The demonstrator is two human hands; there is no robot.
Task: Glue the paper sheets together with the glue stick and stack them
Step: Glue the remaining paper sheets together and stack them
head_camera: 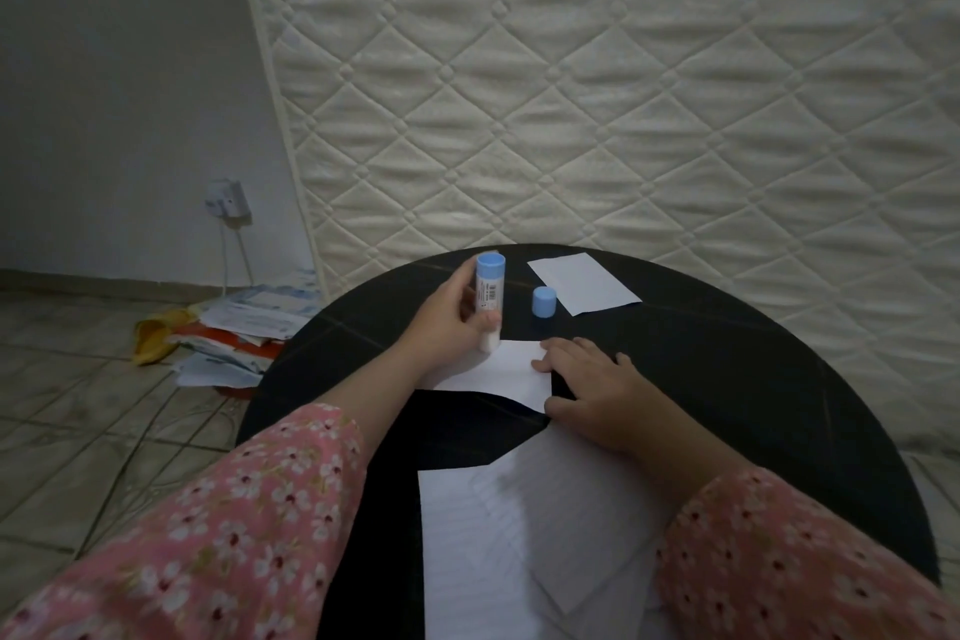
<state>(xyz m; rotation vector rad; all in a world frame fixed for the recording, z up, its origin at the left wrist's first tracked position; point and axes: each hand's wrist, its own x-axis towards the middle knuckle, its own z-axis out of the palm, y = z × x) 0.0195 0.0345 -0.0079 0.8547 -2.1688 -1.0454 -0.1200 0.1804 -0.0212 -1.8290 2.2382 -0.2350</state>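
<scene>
The glue stick, a white tube with a blue base, is uncapped and held inverted, its white tip touching the far left corner of a small white paper sheet. Its blue cap stands upright just beside another sheet. More white sheets lie overlapped at the near edge.

Quilted mattress leans on grey wall, tiled floor

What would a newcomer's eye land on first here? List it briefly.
First, the left hand holding the glue stick upside down, tip on the paper at the middle of the black table, while the right hand presses the paper flat. Next, the blue cap standing just behind. Behind all, the quilted mattress fills the background.
</scene>
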